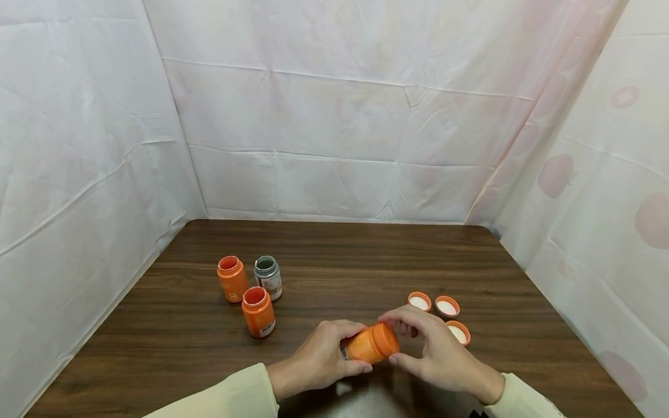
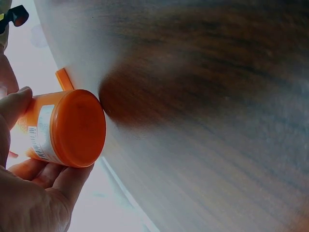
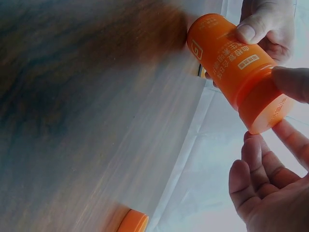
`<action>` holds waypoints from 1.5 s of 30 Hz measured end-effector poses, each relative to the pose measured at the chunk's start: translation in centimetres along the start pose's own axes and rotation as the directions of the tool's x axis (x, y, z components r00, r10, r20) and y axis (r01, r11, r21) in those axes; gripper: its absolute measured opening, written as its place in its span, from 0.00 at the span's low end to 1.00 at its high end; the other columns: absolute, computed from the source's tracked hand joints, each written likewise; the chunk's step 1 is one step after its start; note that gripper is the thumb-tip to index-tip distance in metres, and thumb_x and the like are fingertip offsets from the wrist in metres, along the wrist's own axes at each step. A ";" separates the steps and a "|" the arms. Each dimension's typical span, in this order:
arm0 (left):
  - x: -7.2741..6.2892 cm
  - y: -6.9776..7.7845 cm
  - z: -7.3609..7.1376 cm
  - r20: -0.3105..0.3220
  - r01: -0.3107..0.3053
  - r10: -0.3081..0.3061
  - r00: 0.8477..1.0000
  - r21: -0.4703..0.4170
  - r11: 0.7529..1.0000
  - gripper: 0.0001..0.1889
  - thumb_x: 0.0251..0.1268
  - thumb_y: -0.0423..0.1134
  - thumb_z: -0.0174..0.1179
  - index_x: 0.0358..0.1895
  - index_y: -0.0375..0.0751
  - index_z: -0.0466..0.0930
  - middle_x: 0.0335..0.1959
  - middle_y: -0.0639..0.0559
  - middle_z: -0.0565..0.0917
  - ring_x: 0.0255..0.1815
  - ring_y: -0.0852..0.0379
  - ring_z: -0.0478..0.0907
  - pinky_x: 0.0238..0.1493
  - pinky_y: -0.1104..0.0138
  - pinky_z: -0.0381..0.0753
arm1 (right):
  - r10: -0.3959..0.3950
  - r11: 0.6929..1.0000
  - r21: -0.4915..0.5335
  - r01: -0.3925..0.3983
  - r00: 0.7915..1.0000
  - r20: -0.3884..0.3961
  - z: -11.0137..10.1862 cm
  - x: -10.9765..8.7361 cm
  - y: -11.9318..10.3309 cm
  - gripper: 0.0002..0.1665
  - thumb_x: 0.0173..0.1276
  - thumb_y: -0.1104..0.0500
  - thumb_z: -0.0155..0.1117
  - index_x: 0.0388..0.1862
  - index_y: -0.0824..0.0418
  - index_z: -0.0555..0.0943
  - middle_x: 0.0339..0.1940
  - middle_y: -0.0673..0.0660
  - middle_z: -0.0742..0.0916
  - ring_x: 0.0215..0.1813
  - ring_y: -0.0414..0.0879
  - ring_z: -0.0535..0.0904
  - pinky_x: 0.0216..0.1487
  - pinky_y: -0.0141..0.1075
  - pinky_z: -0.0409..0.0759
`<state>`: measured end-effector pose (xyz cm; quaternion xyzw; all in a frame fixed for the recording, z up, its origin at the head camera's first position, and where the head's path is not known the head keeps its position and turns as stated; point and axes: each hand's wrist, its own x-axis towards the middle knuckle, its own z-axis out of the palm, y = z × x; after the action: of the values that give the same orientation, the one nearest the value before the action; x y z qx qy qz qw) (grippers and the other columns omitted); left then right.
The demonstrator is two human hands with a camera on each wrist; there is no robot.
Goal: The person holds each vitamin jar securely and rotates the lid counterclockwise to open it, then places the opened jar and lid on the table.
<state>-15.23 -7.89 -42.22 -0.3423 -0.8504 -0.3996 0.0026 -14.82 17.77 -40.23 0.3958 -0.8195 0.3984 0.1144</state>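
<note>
My left hand [image 1: 326,354] grips an orange pill bottle [image 1: 363,347], tilted on its side with its capped end toward the right. The orange cap [image 3: 263,104] is on the bottle, and my right hand [image 1: 441,354] pinches it between thumb and fingertips. White print runs along the bottle's side in the right wrist view. In the left wrist view, the bottle's round base [image 2: 79,128] faces the camera, with a white barcode label [image 2: 43,133] beside it.
Two uncapped orange bottles [image 1: 232,281] [image 1: 259,316] and an uncapped grey bottle [image 1: 269,278] stand upright at the left. Three orange-rimmed caps [image 1: 419,301] [image 1: 447,306] [image 1: 458,332] lie with white insides up, near my right hand. White sheets [image 1: 334,116] surround the brown wooden table [image 1: 340,249].
</note>
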 end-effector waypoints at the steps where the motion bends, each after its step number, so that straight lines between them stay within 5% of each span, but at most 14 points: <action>1: 0.0 0.0 0.0 -0.001 -0.001 0.001 1.000 0.003 1.000 0.24 0.54 0.44 0.80 0.55 0.51 0.85 0.47 0.62 0.85 0.42 0.70 0.78 0.45 0.72 0.79 | -0.016 1.000 0.001 0.016 1.000 0.000 0.0 0.0 0.0 0.37 0.51 0.65 0.84 0.60 0.53 0.80 0.45 0.42 0.83 0.42 0.38 0.73 0.40 0.30 0.74; 15: 0.0 0.0 0.1 -0.001 -0.003 0.003 1.000 0.000 1.000 0.24 0.54 0.43 0.80 0.55 0.50 0.85 0.48 0.62 0.85 0.43 0.71 0.78 0.46 0.72 0.79 | -0.067 0.998 0.013 0.067 0.998 0.001 0.0 0.3 -0.1 0.48 0.38 0.79 0.81 0.60 0.50 0.79 0.52 0.45 0.83 0.44 0.39 0.73 0.39 0.31 0.74; 23: 0.0 0.1 0.0 -0.002 0.004 -0.004 1.000 0.004 1.000 0.24 0.54 0.43 0.80 0.55 0.50 0.85 0.47 0.62 0.85 0.42 0.71 0.78 0.45 0.72 0.79 | -0.052 0.999 -0.017 0.051 0.998 -0.033 0.1 0.3 -0.2 0.39 0.52 0.62 0.85 0.62 0.49 0.78 0.51 0.44 0.83 0.44 0.37 0.73 0.40 0.33 0.74; 36: 0.0 0.2 -0.1 0.008 0.027 -0.027 1.000 -0.024 0.999 0.24 0.54 0.43 0.80 0.56 0.50 0.85 0.48 0.62 0.85 0.42 0.71 0.78 0.45 0.72 0.79 | 0.236 0.969 -0.065 -0.240 0.970 -0.056 0.2 0.1 -0.5 0.22 0.62 0.43 0.78 0.51 0.46 0.82 0.37 0.43 0.83 0.33 0.44 0.77 0.32 0.33 0.76; 45: -0.1 0.2 0.0 0.007 0.032 -0.032 0.999 -0.024 0.999 0.24 0.54 0.43 0.80 0.56 0.50 0.85 0.48 0.63 0.85 0.42 0.71 0.78 0.45 0.72 0.79 | 0.305 0.949 -0.069 -0.308 0.951 -0.050 0.3 0.1 -0.6 0.21 0.60 0.41 0.79 0.47 0.47 0.83 0.33 0.43 0.83 0.29 0.41 0.77 0.31 0.32 0.76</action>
<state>-15.06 -7.84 -42.06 -0.3299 -0.8509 -0.4086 -0.0105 -14.45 17.27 -40.08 0.2511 -0.8833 0.3874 0.0820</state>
